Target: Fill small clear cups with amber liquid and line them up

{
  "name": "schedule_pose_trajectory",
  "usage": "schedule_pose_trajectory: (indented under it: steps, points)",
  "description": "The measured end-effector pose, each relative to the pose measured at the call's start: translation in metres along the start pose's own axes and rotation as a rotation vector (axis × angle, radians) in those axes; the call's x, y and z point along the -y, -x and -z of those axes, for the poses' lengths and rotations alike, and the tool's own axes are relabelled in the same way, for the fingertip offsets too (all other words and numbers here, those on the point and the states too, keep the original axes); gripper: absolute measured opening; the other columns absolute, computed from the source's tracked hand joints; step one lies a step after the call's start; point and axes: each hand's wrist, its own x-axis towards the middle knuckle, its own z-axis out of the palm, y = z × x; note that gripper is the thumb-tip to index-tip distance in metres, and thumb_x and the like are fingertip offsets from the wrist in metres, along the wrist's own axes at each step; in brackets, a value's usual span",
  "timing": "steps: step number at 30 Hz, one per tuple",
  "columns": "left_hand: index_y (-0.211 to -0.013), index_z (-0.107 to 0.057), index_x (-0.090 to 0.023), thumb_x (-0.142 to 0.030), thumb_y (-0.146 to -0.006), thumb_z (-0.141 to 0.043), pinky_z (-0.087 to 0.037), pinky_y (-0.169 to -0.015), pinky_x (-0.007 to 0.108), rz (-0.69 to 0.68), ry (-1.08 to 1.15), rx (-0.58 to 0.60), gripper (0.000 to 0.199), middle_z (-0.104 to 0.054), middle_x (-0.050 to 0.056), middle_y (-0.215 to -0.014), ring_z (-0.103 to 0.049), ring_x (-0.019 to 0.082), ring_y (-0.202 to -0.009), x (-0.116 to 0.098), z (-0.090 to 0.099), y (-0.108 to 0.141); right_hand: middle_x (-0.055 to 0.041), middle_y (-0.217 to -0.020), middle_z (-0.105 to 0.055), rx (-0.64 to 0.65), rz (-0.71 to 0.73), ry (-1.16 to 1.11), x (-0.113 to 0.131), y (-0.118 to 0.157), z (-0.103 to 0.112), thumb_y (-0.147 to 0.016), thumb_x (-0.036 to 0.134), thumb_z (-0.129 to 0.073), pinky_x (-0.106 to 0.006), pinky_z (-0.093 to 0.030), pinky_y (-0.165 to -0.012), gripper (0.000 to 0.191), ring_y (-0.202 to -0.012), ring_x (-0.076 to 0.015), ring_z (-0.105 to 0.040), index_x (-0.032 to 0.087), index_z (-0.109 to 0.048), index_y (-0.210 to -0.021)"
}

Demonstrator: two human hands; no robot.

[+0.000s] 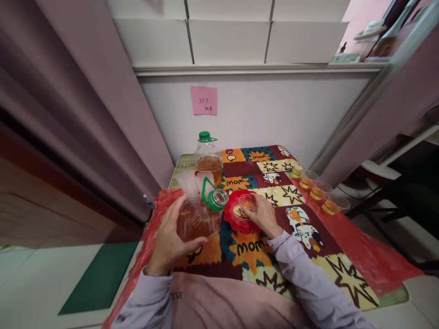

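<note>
My left hand [171, 237] is wrapped around the side of a clear plastic bottle [200, 224] of amber liquid. It has a green handle, its mouth is uncapped, and it tilts to the right. With my right hand [261, 212] I grip the rim of a small clear plastic cup [246, 202] with some amber liquid inside. The cup is over a red scalloped plate [230, 223] with a gold centre; whether it touches the plate is hard to tell. Behind the bottle in my left hand are stacked clear cups [187, 183].
A second bottle [208, 164] with a green cap stands at the back. Several cups of yellowish liquid [331, 206] line the table's right side. A patterned mat [267, 219] lies over a red plastic sheet [373, 256]. A white wall [267, 109] rises behind.
</note>
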Motion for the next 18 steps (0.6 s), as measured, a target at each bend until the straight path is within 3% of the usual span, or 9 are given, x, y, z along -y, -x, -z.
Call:
schedule_pose_trajectory:
  steps: [6, 10, 15, 18]
  points:
    - [-0.166, -0.059, -0.026, -0.081, -0.067, -0.097, -0.053, -0.125, 0.067, -0.051, -0.016, -0.015, 0.120, -0.068, 0.020, -0.165, -0.065, 0.051, -0.150, 0.006, 0.001, -0.002, -0.0180, -0.136, -0.082, -0.065, 0.005, -0.146, 0.009, 0.006, 0.020, -0.089, 0.056, -0.082, -0.055, -0.061, -0.109, 0.062, -0.123, -0.0402, -0.079, 0.021, -0.076, -0.139]
    - [-0.168, -0.059, -0.033, -0.081, -0.068, -0.097, -0.053, -0.125, 0.072, -0.039, -0.037, -0.024, 0.118, -0.068, 0.016, -0.167, -0.065, 0.054, -0.150, 0.010, 0.002, -0.005, -0.0168, -0.131, -0.083, -0.141, -0.011, -0.228, 0.006, 0.018, 0.046, -0.087, 0.059, -0.085, -0.053, -0.063, -0.106, 0.062, -0.117, -0.0376, -0.080, 0.021, -0.077, -0.136]
    - [-0.168, -0.056, -0.050, -0.085, -0.070, -0.091, -0.058, -0.120, 0.075, -0.029, -0.110, -0.031, 0.110, -0.071, 0.002, -0.164, -0.068, 0.052, -0.147, 0.007, 0.003, -0.009, -0.0159, -0.121, -0.085, -0.240, -0.114, -0.237, -0.033, 0.035, 0.086, -0.084, 0.063, -0.085, -0.049, -0.063, -0.095, 0.064, -0.105, -0.0360, -0.082, 0.020, -0.079, -0.132]
    - [-0.171, -0.054, -0.043, -0.079, -0.077, -0.086, -0.058, -0.122, 0.073, -0.004, -0.149, -0.007, 0.106, -0.068, 0.007, -0.167, -0.067, 0.051, -0.149, 0.006, 0.005, -0.008, -0.0173, -0.120, -0.086, -0.310, -0.201, -0.210, -0.071, 0.047, 0.116, -0.080, 0.070, -0.084, -0.050, -0.062, -0.094, 0.072, -0.106, -0.0380, -0.081, 0.019, -0.078, -0.131]
